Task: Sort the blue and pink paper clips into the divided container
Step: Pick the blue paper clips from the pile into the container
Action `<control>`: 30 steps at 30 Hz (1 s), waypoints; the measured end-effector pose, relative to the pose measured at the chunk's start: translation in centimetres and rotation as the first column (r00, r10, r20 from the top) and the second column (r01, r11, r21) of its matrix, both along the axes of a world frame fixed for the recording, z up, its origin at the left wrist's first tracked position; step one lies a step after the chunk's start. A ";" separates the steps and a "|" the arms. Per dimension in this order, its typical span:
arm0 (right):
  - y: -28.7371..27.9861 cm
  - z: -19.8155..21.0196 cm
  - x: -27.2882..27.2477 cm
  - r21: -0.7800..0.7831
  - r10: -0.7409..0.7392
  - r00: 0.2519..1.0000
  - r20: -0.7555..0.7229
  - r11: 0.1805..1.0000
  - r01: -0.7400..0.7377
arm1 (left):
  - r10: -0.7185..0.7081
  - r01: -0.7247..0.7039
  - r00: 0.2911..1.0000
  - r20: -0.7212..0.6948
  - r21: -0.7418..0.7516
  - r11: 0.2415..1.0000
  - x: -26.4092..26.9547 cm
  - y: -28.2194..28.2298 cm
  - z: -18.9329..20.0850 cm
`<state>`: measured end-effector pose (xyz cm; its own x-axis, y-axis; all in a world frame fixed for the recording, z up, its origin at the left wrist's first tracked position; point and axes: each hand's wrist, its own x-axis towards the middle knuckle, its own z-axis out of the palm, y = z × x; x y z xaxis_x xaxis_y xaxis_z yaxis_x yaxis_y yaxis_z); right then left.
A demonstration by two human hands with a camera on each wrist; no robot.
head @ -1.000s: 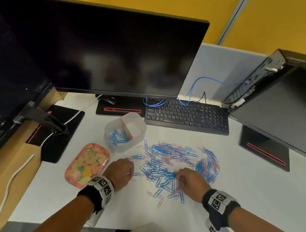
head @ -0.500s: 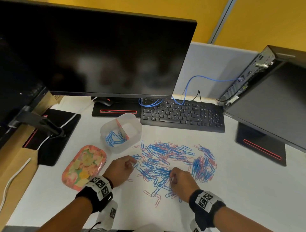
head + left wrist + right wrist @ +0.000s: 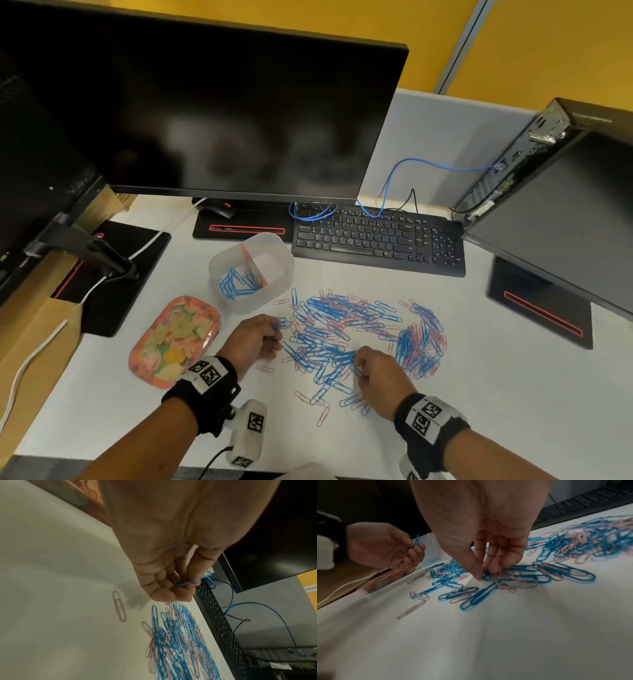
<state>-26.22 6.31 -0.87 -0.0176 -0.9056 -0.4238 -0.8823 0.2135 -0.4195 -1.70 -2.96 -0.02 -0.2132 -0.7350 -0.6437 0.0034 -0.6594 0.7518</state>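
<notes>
The left hand pinches 1 blue clip beside the divided container; the right hand closes thumb and fingertips on a blue clip in the pile, though whether it is lifted I cannot tell; 1 compartment holds some blue clips, the other looks empty; most of the sorting seems left.

The head camera is looking down at the clip pile; both wrist cameras are skimming close beside it.
</notes>
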 end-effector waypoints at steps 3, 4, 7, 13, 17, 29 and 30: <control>-0.3 -0.4 -0.4 0.018 -0.026 0.999 0.031 1.000 0.026 | 0.021 -0.021 0.999 -0.033 0.014 1.000 -0.2 0.0 0.2; -0.4 -0.4 -0.5 0.011 -0.033 0.998 0.049 0.999 0.033 | 0.022 -0.021 0.999 -0.034 0.013 1.000 -0.2 0.0 0.3; -0.6 -0.1 -1.2 0.001 -0.080 0.985 0.150 0.997 0.081 | -0.012 0.012 1.000 0.010 -0.012 1.000 -0.3 -0.1 0.3; -1.4 1.0 -2.5 0.033 -0.229 0.929 0.291 0.973 0.230 | -0.276 0.451 0.831 0.482 -0.296 0.842 0.4 0.6 -1.2; -2.0 1.4 -2.7 0.124 -0.325 0.839 0.436 0.945 0.302 | -0.337 0.735 0.566 0.752 -0.276 0.619 0.0 1.2 -1.6; -1.2 2.5 -0.9 0.113 -0.139 0.924 0.355 0.988 0.106 | -0.368 0.861 0.341 0.865 -0.130 0.492 -0.4 0.7 -2.2; -0.6 2.3 -0.6 0.096 -0.066 0.945 0.320 0.995 0.036 | -0.369 0.851 0.360 0.857 -0.140 0.507 -0.3 0.6 -2.2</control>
<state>-26.79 5.68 1.43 0.0878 -0.8659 -0.4924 -0.6902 0.3036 -0.6568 -1.96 -2.36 -2.22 -0.4558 -0.7955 -0.3993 -0.8474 0.2506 0.4681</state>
